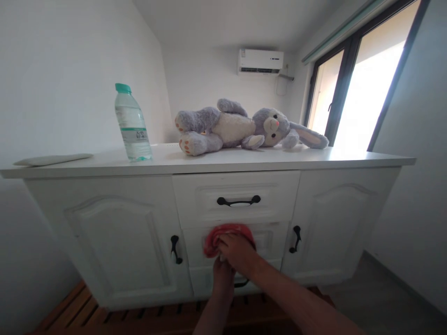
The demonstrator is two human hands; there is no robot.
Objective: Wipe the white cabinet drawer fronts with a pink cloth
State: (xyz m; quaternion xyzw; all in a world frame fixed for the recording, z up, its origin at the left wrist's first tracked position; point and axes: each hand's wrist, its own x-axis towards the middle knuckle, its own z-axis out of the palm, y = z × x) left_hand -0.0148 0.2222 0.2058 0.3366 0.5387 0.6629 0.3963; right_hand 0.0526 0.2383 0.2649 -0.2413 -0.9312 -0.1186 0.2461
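Observation:
A crumpled red cloth [232, 229] is in front of the middle drawer of a white cabinet. Gripping it from the right, my right hand [239, 251] has its fingers bent over the cloth's lower part. My left hand [223, 274] is just below, closed at the cloth's lower edge and close against the right hand, which partly hides its fingers. Behind the hands, the middle drawer's handle is covered from sight. A black handle [240, 283] on the bottom drawer shows partly beside my left wrist.
On the white cabinet top [164, 163] stand a water bottle [132, 125] and a plush rabbit [233, 128] lying on its side. A flat pale object [52, 159] lies at the left. Black handles mark the top drawer [239, 201], left door [176, 250] and right door [295, 239].

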